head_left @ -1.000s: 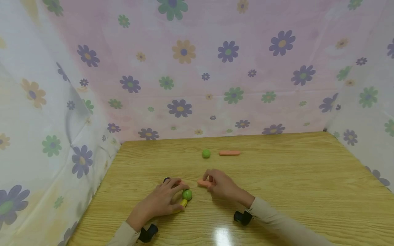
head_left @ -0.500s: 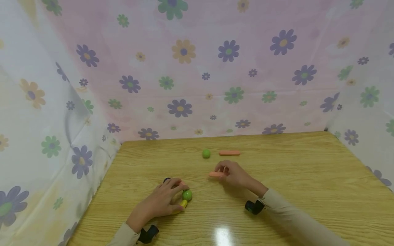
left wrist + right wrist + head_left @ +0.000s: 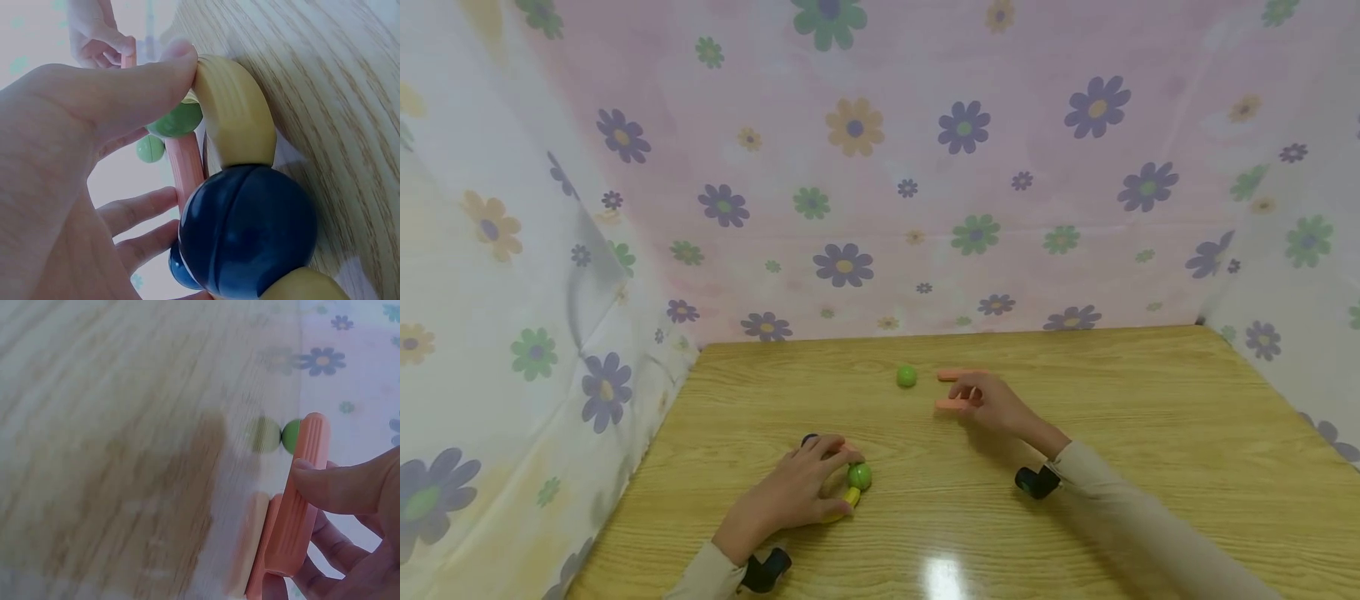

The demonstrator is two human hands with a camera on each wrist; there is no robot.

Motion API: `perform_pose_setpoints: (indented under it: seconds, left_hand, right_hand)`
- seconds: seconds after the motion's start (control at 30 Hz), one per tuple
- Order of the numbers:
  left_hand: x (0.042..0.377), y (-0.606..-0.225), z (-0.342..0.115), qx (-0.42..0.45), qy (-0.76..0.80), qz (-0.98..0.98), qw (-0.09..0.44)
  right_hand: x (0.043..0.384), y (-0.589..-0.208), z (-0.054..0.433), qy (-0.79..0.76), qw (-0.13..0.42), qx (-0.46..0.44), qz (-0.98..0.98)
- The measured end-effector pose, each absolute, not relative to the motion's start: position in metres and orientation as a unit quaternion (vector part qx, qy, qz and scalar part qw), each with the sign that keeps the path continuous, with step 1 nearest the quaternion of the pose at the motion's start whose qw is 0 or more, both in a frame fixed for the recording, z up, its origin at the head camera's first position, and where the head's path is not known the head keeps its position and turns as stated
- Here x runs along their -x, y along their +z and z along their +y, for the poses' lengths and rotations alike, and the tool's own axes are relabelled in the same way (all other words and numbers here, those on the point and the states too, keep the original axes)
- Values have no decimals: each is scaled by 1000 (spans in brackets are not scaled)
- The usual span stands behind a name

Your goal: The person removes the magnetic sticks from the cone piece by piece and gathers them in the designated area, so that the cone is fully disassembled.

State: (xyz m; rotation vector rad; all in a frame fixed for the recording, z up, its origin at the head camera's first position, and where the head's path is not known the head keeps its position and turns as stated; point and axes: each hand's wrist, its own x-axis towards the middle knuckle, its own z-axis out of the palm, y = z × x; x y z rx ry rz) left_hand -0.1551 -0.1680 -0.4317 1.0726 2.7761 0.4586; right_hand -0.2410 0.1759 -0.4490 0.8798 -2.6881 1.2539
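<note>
In the head view my left hand (image 3: 793, 487) lies on a small toy frame of joined rods and balls. Its thumb presses a curved yellow rod (image 3: 240, 109), and its fingers reach to the pink rod (image 3: 185, 165) and blue balls. A large blue ball (image 3: 247, 231) and a green ball (image 3: 860, 477) join the rods; the palm hides part of the frame from above. My right hand (image 3: 996, 404) pinches a straight orange rod (image 3: 300, 506) between thumb and fingers, held over the table near a second orange rod (image 3: 951, 376).
A loose green ball (image 3: 907, 377) sits at the back of the wood-grain table (image 3: 1112, 400), left of the second orange rod. Flower-patterned cloth (image 3: 895, 233) hangs behind the table and along both sides.
My right hand has carried the orange rod back and to the right, away from the toy frame and close to the second rod. The left hand stays on the frame.
</note>
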Motion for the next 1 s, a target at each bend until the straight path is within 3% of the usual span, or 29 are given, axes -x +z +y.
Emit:
perform_pose_setpoints:
  seconds: [0.43, 1.0]
  left_hand:
    - [158, -431, -163, -351, 150, 921, 73]
    - [156, -431, -166, -344, 157, 923, 71]
  right_hand:
    - [257, -456, 189, 395, 6, -235, -888]
    - [266, -463, 181, 370, 52, -233, -898]
